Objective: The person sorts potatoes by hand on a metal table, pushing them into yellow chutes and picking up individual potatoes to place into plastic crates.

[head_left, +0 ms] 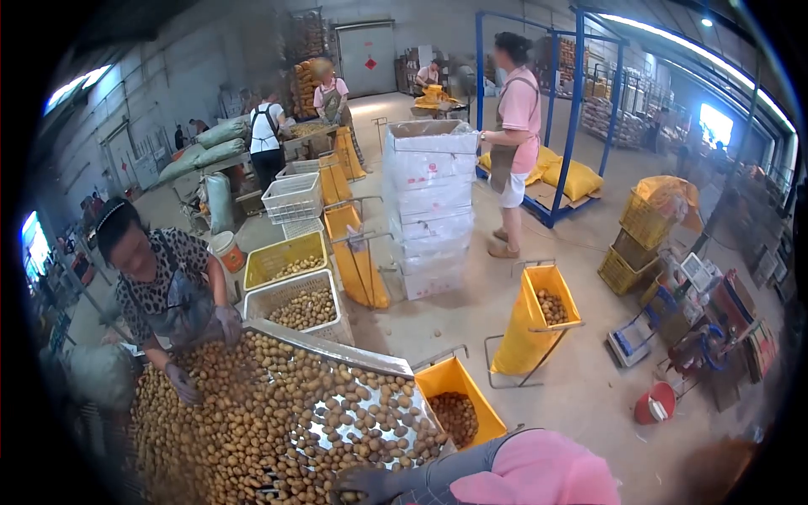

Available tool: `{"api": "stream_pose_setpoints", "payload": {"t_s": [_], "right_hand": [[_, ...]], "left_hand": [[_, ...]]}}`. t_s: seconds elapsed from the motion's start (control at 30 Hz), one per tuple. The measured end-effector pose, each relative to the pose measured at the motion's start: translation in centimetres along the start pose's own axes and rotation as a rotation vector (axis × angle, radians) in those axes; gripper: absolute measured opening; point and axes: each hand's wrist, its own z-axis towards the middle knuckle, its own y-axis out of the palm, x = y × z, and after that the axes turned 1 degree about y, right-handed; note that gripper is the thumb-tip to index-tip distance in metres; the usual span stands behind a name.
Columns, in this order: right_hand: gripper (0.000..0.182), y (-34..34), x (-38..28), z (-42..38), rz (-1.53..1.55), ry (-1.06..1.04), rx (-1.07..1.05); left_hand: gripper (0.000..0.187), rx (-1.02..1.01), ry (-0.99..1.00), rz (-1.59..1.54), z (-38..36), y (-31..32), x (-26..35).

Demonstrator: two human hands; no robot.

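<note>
Right hand [364,483], one, among round brown produce [227,396] on metal surface [362,358]; grip dim at frame edge, opening and hold cannot be told.

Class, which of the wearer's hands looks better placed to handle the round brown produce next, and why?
Probably the right hand: it is down at the near edge of the round brown produce, while the left hand is out of view.

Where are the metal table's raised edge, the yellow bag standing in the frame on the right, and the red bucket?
Metal table's raised edge [370,361]: head view, its bare strip.
Yellow bag [518,341]: head view, its outer wall.
Red bucket [645,408]: head view, its side.
</note>
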Motion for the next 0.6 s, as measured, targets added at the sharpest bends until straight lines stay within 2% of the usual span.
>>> {"api": "stream_pose_setpoints", "payload": {"t_s": [0.07, 0.1, 0.13, 0.2, 0.23, 0.3, 0.33, 0.4, 0.43, 0.57, 0.6], "right_hand": [[0.040, -6.1, -6.8, 1.2, 0.163, -0.175, -0.025], [0.037, -3.5, -4.3, 0.6, 0.320, 0.039, -0.066], [0.037, -3.0, -1.5, 0.5, 0.318, 0.022, -0.078], [0.052, -2.4, 4.1, -0.6, 0.290, 0.330, -0.501], [0.052, -0.8, 6.0, -2.3, 0.290, 0.329, -0.514], [0.049, 2.6, 8.8, -6.6, -0.433, 0.038, -0.110], [0.049, 2.1, 8.8, -7.6, -0.433, 0.035, -0.121], [0.045, 1.0, 8.9, -9.4, -0.448, -0.020, -0.010], [0.047, 0.7, 8.9, -10.3, -0.478, 0.021, -0.144], [0.051, 1.7, 10.7, -11.1, -0.513, -0.032, -0.354], [0.054, 1.6, 10.4, -11.1, -0.519, 0.012, -0.404]], "left_hand": [[0.070, 0.009, 0.006, -0.009, -0.5, -0.1, -0.2], [0.071, 0.019, 0.010, -0.014, -0.7, -0.2, -0.2], [0.071, 0.028, 0.013, -0.022, -1.0, -0.3, -0.3], [0.073, 0.042, 0.015, -0.034, -1.5, -0.5, -0.7], [0.073, 0.056, 0.013, -0.043, -1.9, -0.6, -0.7], [0.074, 0.074, 0.006, -0.056, -2.6, -0.8, -0.8], [0.075, 0.084, 0.003, -0.064, -2.9, -1.0, -0.9], [0.076, 0.107, -0.005, -0.079, -3.4, -1.4, -1.2], [0.077, 0.120, -0.006, -0.085, -3.7, -1.6, -1.3], [0.079, 0.181, -0.022, -0.123, -4.9, -2.6, -1.9], [0.080, 0.193, -0.026, -0.130, -5.2, -2.7, -2.0]]}}
